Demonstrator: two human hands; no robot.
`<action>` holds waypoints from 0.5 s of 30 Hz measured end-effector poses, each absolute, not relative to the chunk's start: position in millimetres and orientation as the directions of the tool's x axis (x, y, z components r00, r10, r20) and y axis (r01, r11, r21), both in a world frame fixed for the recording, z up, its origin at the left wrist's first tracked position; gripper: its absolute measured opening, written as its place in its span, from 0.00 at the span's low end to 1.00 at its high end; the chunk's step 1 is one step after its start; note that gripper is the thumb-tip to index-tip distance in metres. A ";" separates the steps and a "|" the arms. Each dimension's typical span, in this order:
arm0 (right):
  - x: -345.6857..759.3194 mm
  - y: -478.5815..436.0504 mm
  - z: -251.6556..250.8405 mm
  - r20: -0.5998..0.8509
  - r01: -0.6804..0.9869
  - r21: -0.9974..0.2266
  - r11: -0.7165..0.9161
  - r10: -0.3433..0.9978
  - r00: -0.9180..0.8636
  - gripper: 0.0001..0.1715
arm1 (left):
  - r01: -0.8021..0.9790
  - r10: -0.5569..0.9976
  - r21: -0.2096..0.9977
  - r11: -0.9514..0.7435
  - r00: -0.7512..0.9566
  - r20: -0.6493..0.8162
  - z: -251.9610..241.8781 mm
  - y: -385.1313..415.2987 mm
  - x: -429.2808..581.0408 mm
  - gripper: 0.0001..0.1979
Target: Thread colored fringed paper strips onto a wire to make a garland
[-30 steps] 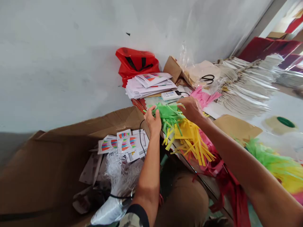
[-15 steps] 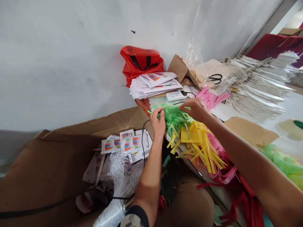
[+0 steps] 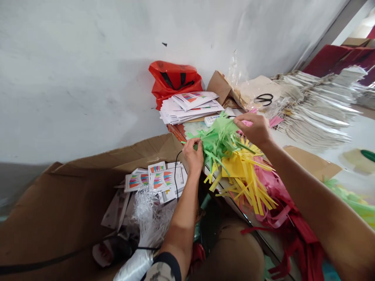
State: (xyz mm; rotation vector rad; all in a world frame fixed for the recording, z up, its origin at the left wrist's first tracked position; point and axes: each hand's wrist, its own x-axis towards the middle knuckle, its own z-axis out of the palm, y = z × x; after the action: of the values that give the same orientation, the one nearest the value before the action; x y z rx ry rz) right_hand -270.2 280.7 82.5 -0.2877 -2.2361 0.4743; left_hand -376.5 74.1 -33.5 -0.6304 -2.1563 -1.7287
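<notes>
A light green fringed tissue-paper tassel is stretched between my two hands over the table's edge. My left hand pinches its left end between thumb and fingers. At its upper right corner, my right hand grips the paper and holds it raised. Just below lies a yellow fringed tassel, partly covered by the green strips. Pink fringe and red fringe spread further down, partly behind my right forearm.
On my left stands a cardboard box with printed cards and white string. Behind are a stack of printed sheets, a red plastic bag, black-handled scissors and bundled white paper.
My right hand has moved right and slightly up, lifting the green tassel's corner and spreading the paper wider. My left hand keeps its pinch, slightly lower.
</notes>
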 end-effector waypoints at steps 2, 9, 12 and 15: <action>-264.8 292.0 87.5 0.671 0.082 -0.510 0.856 0.456 -0.585 0.07 | 0.540 0.165 0.815 0.210 -0.841 0.515 -30.7 70.2 -377.5 0.04; -238.1 322.6 120.2 0.651 0.158 -0.654 0.740 0.656 -0.380 0.07 | 0.581 0.186 0.754 0.306 -0.813 0.551 -18.1 60.5 -384.7 0.04; -219.5 331.5 141.7 0.679 0.205 -0.661 0.722 0.692 -0.245 0.07 | 0.569 0.181 0.752 0.334 -0.821 0.541 -15.2 63.5 -386.8 0.04; -190.4 334.6 167.2 0.767 0.244 -0.587 0.772 0.627 -0.140 0.13 | 0.546 0.184 0.762 0.348 -0.837 0.516 -13.2 69.4 -387.2 0.04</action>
State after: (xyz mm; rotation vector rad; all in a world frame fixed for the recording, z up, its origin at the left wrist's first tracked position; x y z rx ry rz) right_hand -190.4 334.6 167.2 -0.6885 -1.7189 0.3814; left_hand -387.2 69.4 -13.2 -0.6447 -2.2765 -1.4861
